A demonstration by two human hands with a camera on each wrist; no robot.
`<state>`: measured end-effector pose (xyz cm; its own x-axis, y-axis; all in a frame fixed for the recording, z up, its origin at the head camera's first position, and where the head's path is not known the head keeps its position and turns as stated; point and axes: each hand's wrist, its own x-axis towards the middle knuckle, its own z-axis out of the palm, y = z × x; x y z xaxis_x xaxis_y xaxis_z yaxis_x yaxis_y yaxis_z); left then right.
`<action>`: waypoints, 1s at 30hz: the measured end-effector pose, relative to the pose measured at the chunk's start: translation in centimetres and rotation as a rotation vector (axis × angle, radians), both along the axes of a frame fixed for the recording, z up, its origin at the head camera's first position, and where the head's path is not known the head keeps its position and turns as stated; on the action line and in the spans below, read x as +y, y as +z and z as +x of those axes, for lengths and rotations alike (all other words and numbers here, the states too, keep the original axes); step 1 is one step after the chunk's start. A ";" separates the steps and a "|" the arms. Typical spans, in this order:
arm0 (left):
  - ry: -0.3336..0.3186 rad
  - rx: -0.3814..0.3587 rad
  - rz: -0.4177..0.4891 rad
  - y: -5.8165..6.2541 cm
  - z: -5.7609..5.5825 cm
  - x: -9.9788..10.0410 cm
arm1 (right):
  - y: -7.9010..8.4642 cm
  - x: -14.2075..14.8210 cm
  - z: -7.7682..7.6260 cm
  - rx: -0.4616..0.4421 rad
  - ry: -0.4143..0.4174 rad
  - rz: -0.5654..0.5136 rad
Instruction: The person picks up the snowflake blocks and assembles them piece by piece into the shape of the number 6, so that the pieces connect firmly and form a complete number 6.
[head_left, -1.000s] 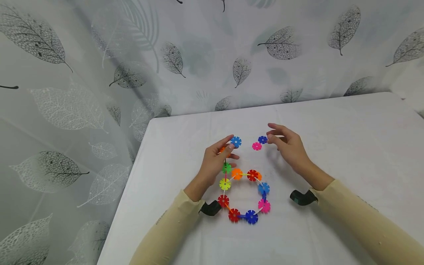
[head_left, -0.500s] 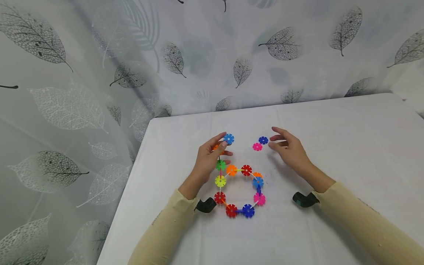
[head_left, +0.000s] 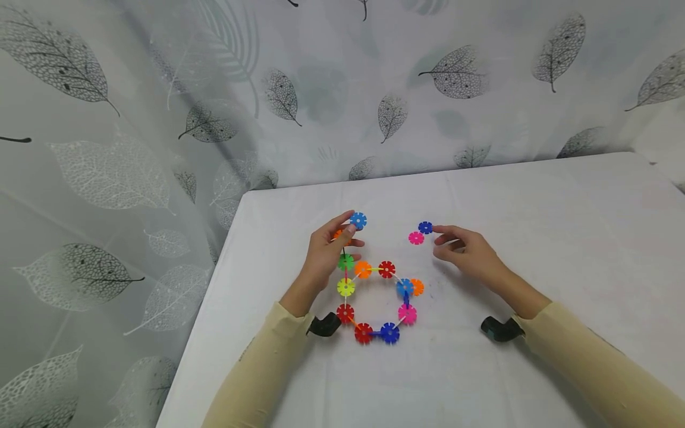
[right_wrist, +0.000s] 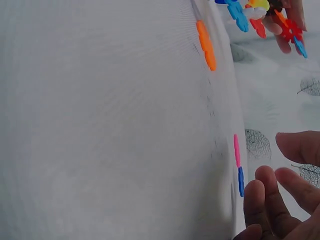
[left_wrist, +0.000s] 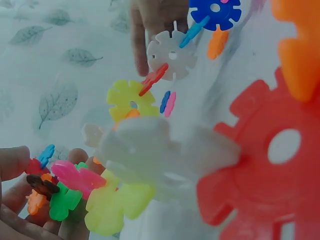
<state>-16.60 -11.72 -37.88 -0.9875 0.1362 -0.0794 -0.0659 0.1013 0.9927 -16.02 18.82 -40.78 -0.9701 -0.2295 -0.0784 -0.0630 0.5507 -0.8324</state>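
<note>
My left hand point(head_left: 321, 252) pinches the upper end of a chain of slotted snowflake discs, near a light blue disc point(head_left: 358, 221) and an orange one partly hidden by the fingers. Below, the chain runs through a green disc point(head_left: 346, 261) into a ring of linked discs, including a yellow disc point(head_left: 345, 288) and a red disc point(head_left: 345, 313). My right hand point(head_left: 465, 246) reaches toward a loose dark blue disc point(head_left: 425, 227), its index finger extended close to the edge; contact is unclear. A pink disc point(head_left: 415, 238) lies beside that one. In the right wrist view the right thumb and fingers point(right_wrist: 270, 195) stand apart.
A loose orange disc point(head_left: 418, 288) lies partly behind the ring's right side. White cloth covers the table point(head_left: 562, 238), with a leaf-printed curtain point(head_left: 332, 89) behind and at left. A black wrist device point(head_left: 502, 329) sticks out from the right sleeve.
My left hand has shifted left and slightly away, carrying the chain and ring with it. My right hand first drew back slightly, then extended its index finger toward the dark blue disc.
</note>
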 end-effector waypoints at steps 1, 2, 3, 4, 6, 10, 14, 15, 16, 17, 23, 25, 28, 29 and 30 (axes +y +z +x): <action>0.002 -0.002 0.000 0.0 -0.1 -0.1 | -0.1 0.1 0.0 0.001 0.018 0.008; 0.003 -0.003 0.001 0.0 -0.1 -0.2 | -0.3 0.2 0.1 0.006 0.040 0.014; 0.004 -0.007 0.001 0.0 -0.1 -0.3 | -0.4 0.2 0.1 0.012 0.062 0.023; 0.008 -0.011 0.001 -0.1 -0.2 -0.3 | -0.5 0.2 0.1 0.018 0.087 0.033; 0.011 -0.013 0.005 -0.1 -0.2 -0.5 | -0.6 0.1 0.2 0.025 0.136 0.054; 0.015 -0.016 0.011 -0.1 -0.2 -0.5 | -0.5 -0.4 0.4 0.029 0.246 0.103; 0.021 -0.023 0.017 0.0 -0.2 -0.4 | -0.4 -1.0 0.8 0.011 0.320 0.140; 0.022 -0.025 0.022 0.0 -0.2 -0.4 | -0.4 -1.1 0.8 0.008 0.328 0.151; 0.023 -0.027 0.026 0.0 -0.1 -0.3 | -0.3 -1.3 0.9 0.007 0.334 0.157; 0.025 -0.029 0.030 0.0 -0.1 -0.3 | -0.3 -1.4 1.0 0.006 0.337 0.164; 0.021 -0.053 0.052 -0.3 -0.1 -0.2 | -0.2 -2.0 1.1 0.012 0.346 0.190; 0.019 -0.064 0.061 -0.3 -0.1 -0.2 | -0.2 -2.1 1.1 0.012 0.345 0.192; 0.016 -0.075 0.067 -0.4 0.0 0.0 | -0.1 -2.2 1.1 0.015 0.343 0.200; 0.015 -0.078 0.067 -0.4 0.0 0.0 | -0.1 -2.2 1.1 0.018 0.343 0.204; 0.011 -0.082 0.068 -0.4 0.0 0.1 | -0.1 -2.2 1.1 0.021 0.343 0.209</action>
